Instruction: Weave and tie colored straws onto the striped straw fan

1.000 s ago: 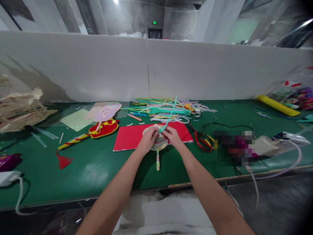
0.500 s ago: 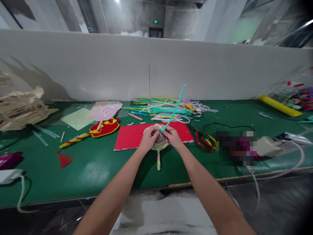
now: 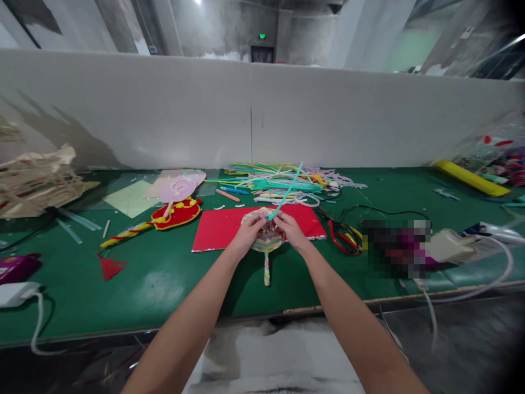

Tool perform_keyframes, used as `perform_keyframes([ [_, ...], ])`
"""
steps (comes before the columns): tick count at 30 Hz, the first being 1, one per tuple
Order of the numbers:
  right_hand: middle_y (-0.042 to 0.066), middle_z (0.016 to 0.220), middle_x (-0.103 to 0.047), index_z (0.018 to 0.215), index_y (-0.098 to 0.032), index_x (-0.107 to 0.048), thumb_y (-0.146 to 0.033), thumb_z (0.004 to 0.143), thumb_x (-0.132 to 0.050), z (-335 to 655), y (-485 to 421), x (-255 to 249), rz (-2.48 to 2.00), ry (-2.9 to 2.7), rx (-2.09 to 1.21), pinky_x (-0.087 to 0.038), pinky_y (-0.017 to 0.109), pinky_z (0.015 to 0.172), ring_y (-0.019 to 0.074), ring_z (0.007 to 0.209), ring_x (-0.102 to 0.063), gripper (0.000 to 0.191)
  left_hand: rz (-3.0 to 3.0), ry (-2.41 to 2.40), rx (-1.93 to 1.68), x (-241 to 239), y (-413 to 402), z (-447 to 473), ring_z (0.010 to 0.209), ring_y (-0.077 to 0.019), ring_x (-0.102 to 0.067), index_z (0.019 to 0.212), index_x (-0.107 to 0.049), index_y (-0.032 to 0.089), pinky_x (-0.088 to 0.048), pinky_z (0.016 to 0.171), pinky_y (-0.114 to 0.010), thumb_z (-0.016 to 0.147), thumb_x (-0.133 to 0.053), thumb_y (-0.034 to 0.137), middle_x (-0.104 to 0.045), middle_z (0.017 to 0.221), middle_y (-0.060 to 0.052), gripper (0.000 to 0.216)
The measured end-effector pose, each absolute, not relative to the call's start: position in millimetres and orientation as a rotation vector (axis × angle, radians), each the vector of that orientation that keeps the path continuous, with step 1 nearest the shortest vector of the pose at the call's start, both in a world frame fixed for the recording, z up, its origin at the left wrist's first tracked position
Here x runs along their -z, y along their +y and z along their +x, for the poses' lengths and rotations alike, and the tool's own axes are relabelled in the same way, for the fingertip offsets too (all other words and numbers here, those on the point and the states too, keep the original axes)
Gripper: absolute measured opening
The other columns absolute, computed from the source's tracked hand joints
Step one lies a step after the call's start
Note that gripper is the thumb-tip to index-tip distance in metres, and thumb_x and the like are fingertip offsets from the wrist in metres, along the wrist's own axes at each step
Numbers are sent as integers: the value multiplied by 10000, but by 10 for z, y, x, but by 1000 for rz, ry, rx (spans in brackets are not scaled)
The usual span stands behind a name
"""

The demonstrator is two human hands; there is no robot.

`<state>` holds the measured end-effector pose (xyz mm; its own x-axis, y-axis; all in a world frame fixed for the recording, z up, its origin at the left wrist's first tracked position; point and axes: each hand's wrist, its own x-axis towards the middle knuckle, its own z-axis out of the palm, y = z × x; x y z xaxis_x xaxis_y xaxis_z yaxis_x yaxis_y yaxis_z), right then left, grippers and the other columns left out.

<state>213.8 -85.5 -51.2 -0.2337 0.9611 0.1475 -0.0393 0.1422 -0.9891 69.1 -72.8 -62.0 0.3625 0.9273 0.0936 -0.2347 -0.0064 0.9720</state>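
A teal pipe cleaner (image 3: 290,190) slants up and away from between my fingertips. My left hand (image 3: 248,232) is closed in a pinch at its near end. From the other side, my right hand (image 3: 291,230) is also closed on it, thumb and fingers together. Directly beneath both hands is a round, pastel-striped fan (image 3: 268,242) made of pipe cleaners, its short twisted handle pointing toward me. My fingers cover part of the fan's upper half. A red board (image 3: 215,230) lies flat behind and under the fan.
A heap of loose pipe cleaners (image 3: 283,183) lies behind the board. Red-handled pliers (image 3: 343,239) rest at the right, near a white charger (image 3: 449,245) and cords. At the left are a red-and-yellow tasselled ornament (image 3: 176,213), a lilac fan (image 3: 180,187) and a wooden model (image 3: 39,183).
The free end of the teal pipe cleaner has dropped lower and slightly left. Both hands stay in nearly the same place over the fan.
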Motion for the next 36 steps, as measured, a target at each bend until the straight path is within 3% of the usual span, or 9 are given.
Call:
perform_keyframes([
  [8,-38,568,-463,749,-182,-495,-424,731,-534,2136,-885,484,-1004,-1494,-1209,-289,194,375,70,436,-401,246,1356,815,-1043,542,-754,662,571,-81,-503,741,-506,151,-407,580,-209,721,-544,388,-534,645,21,241],
  [14,-34,539,-495,663,-169,-480,-412,705,-556,2126,-930,402,-1017,-1545,-1286,-297,196,385,60,409,-403,258,1451,900,-1036,516,-740,645,550,-93,-501,711,-475,157,-412,562,-221,756,-483,456,-513,596,29,302],
  [20,-23,592,-549,738,-165,-523,-410,703,-564,2119,-942,390,-1052,-1507,-1214,-312,188,331,51,370,-405,250,1600,881,-1056,511,-722,614,553,-79,-473,728,-448,163,-396,553,-200,786,-463,432,-494,616,32,275],
  [26,15,664,-595,774,-171,-562,-396,685,-589,2091,-873,467,-1023,-1389,-1106,-441,208,400,110,536,-529,243,1697,936,-1138,559,-714,628,606,-86,-468,741,-450,166,-390,594,-205,823,-418,379,-488,672,21,231],
  [36,27,722,-573,804,-192,-575,-376,739,-542,2140,-861,519,-1025,-1597,-1013,-426,213,433,130,612,-539,198,1888,939,-1030,561,-734,597,654,-104,-437,760,-439,170,-381,639,-230,861,-336,350,-450,713,11,230],
])
